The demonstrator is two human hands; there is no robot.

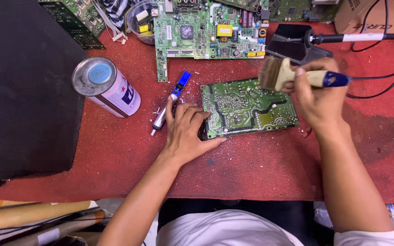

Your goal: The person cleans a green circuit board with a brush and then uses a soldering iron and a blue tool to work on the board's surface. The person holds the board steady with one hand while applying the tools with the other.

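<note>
At the far left a large black box (23, 86) sits on the red felt-covered desk (261, 168), and beside it a white spray can with a silver top, a round blue cap centre and a red-and-blue label (106, 86) lies tilted on its side; it could roll if you knock it. Just right of it lies a slim silver-and-blue pen-like tool (169, 102), near your left hand (185, 132), whose grip is spread flat, fingertips pressing the left edge of the green rectangular circuit board lying solder side up (247, 108) in the middle of the desk. If that pressure slackens, I judge the board may skid on the felt. Your right hand (318, 95) has its grip closed round the pale wooden brush with a blue handle end (292, 75), its bristles hovering over the board's upper right corner; hard strokes could catch solder points or scatter the white flecks. Behind, a larger green board with a yellow component (206, 29) lies flat. At top right, a brown cardboard box (375, 16) bears dark print.
</note>
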